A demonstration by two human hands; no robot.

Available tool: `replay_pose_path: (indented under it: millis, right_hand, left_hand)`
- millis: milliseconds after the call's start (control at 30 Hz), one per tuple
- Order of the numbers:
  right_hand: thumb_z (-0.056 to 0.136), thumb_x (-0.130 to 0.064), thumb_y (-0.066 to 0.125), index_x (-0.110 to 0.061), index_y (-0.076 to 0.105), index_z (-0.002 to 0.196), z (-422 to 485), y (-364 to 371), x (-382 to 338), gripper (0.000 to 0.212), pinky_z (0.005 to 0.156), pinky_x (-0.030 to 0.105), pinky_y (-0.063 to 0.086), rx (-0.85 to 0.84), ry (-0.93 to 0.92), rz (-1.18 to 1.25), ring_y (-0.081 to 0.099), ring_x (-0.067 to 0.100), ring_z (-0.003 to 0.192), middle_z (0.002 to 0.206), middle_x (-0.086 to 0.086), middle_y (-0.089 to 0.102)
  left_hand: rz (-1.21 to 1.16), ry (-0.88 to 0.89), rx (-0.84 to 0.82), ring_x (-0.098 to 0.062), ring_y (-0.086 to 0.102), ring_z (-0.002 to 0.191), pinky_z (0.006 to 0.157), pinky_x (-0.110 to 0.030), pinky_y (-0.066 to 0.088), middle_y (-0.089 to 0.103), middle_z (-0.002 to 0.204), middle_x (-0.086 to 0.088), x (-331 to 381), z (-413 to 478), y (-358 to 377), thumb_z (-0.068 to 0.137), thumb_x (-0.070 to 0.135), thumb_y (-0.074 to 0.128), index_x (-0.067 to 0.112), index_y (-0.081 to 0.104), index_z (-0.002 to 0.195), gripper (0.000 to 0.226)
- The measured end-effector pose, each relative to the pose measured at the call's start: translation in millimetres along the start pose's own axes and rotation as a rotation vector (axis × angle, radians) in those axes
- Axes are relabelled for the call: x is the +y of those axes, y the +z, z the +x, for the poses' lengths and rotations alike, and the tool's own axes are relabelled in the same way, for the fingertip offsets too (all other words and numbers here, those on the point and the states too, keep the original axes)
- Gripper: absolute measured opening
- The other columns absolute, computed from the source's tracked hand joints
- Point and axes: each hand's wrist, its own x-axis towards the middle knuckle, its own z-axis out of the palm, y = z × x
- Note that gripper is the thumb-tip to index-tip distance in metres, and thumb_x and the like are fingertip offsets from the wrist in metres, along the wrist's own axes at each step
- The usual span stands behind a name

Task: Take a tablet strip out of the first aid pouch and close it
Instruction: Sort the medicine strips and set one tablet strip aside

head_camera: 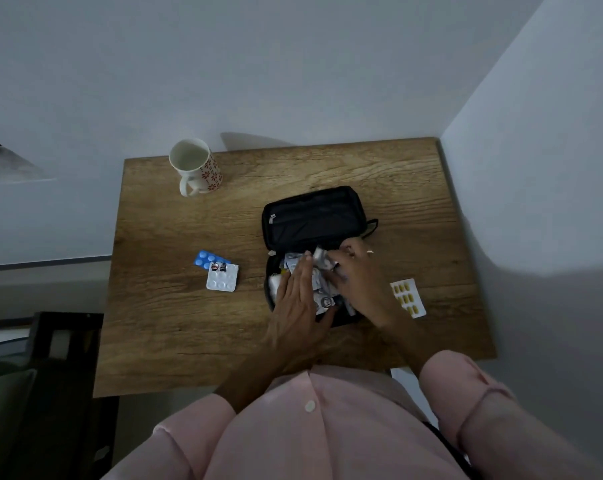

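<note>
A black first aid pouch (pixel 314 216) lies open on the wooden table (pixel 175 323), its lid folded back toward the wall. The lower half is full of silver tablet strips (pixel 322 296) and white packets. My left hand (pixel 298 306) rests flat, fingers together, on the contents at the left side of the pouch. My right hand (pixel 357 275) is inside the pouch, fingers pinched on a silver strip (pixel 322 258) lifted a little above the pile. A blue tablet strip (pixel 208 259) and a white one (pixel 223 277) lie left of the pouch. A strip of yellow tablets (pixel 408 297) lies to its right.
A white mug with red flowers (pixel 196 167) stands at the table's back left. Walls close the back and right sides. A dark chair (pixel 64 344) stands left of the table's near corner.
</note>
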Motion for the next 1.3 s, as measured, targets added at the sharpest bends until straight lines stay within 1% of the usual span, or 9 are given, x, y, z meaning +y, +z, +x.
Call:
replay_pose_path:
  millis: [100, 267, 433, 633, 867, 967, 1033, 1200, 1300]
  right_hand:
    - [0.092, -0.027, 0.068, -0.017, 0.063, 0.123, -7.6, 6.5, 1.0, 0.033, 0.089, 0.049, 0.049, -0.071, -0.024, -0.225, 0.048, 0.035, 0.118, 0.123, 0.014, 0.054]
    - [0.095, -0.051, 0.051, -0.027, 0.053, 0.137, -13.4, -9.2, 0.5, 0.049, 0.1, 0.047, 0.029, -0.08, -0.073, -0.345, 0.044, 0.034, 0.129, 0.139, 0.009, 0.05]
    - [0.092, -0.033, 0.067, -0.032, 0.027, 0.156, -19.5, -21.5, 1.3, 0.076, 0.107, 0.049, 0.037, -0.148, 0.04, 0.02, 0.037, 0.034, 0.138, 0.159, 0.01, 0.024]
    - [0.082, -0.016, 0.08, -0.015, 0.037, 0.148, -20.3, -27.1, 0.6, 0.078, 0.102, 0.053, 0.045, 0.009, 0.29, 0.221, 0.052, 0.029, 0.126, 0.142, 0.012, 0.049]
    - [0.084, 0.001, 0.074, -0.01, 0.05, 0.136, -7.3, -39.5, -5.4, 0.058, 0.091, 0.029, 0.049, 0.095, 0.557, 0.547, 0.058, 0.022, 0.116, 0.126, 0.008, 0.059]
    - [0.087, -0.003, 0.074, -0.014, 0.052, 0.137, -8.6, -60.2, -2.8, 0.056, 0.074, 0.012, 0.048, 0.093, 0.675, 0.612, 0.06, 0.008, 0.101, 0.122, -0.001, 0.058]
    - [0.088, -0.005, 0.073, -0.015, 0.054, 0.135, -13.5, -76.7, -0.1, 0.052, 0.065, 0.01, 0.047, 0.134, 0.719, 0.638, 0.058, -0.001, 0.092, 0.121, -0.001, 0.06]
    - [0.083, -0.006, 0.079, -0.021, 0.061, 0.123, -26.8, -107.6, -7.4, 0.047, 0.078, 0.033, 0.059, 0.243, 0.737, 0.817, 0.071, 0.013, 0.096, 0.11, -0.005, 0.07]
    - [0.082, -0.01, 0.08, -0.017, 0.064, 0.118, -32.1, -103.9, -21.5, 0.04, 0.075, 0.028, 0.06, 0.084, 0.632, 0.833, 0.072, 0.011, 0.095, 0.109, -0.002, 0.072]
  left_hand:
    - [0.001, 0.009, -0.001, -0.02, 0.013, 0.154, 0.123, -0.045, 0.016, 0.015, 0.166, -0.009, -0.7, 2.3, 2.4, 0.09, 0.046, 0.056, 0.005, 0.013, 0.157, 0.09]
    - [0.027, 0.014, -0.014, -0.02, 0.014, 0.153, 0.123, -0.048, 0.019, 0.019, 0.165, -0.009, -4.5, 2.7, 4.0, 0.089, 0.048, 0.054, 0.005, 0.018, 0.156, 0.087]
    - [0.031, 0.019, -0.024, -0.016, 0.011, 0.154, 0.123, -0.048, 0.018, 0.017, 0.166, -0.004, -1.6, 3.5, 1.6, 0.092, 0.049, 0.055, 0.011, 0.017, 0.157, 0.085]
    - [0.076, 0.023, 0.069, -0.011, 0.02, 0.151, 0.112, -0.043, 0.021, 0.022, 0.165, 0.005, 8.6, 14.6, -13.2, 0.098, 0.048, 0.041, 0.02, 0.029, 0.155, 0.065]
    - [0.161, 0.154, -0.11, -0.022, 0.034, 0.145, 0.103, -0.054, 0.035, 0.041, 0.156, 0.003, 4.7, 42.1, -5.4, 0.099, 0.041, 0.04, 0.026, 0.044, 0.147, 0.051]
    - [0.178, 0.14, -0.122, -0.024, 0.035, 0.144, 0.105, -0.052, 0.033, 0.044, 0.154, 0.002, 1.1, 41.9, -2.1, 0.101, 0.046, 0.035, 0.031, 0.044, 0.146, 0.049]
    - [0.15, 0.146, -0.101, -0.023, 0.032, 0.146, 0.108, -0.051, 0.029, 0.041, 0.156, -0.001, 5.0, 42.6, -3.6, 0.101, 0.048, 0.033, 0.032, 0.046, 0.145, 0.048]
    - [-0.296, 0.052, 0.013, -0.006, 0.032, 0.144, 0.112, -0.025, 0.022, 0.039, 0.156, 0.007, 29.9, 36.6, -30.5, 0.1, 0.052, 0.043, 0.024, 0.038, 0.149, 0.057]
    - [-0.747, -0.175, -0.055, 0.002, 0.056, 0.118, 0.101, -0.024, 0.048, 0.06, 0.128, 0.012, 44.8, 40.4, -52.7, 0.096, 0.044, 0.06, 0.026, 0.05, 0.137, 0.046]
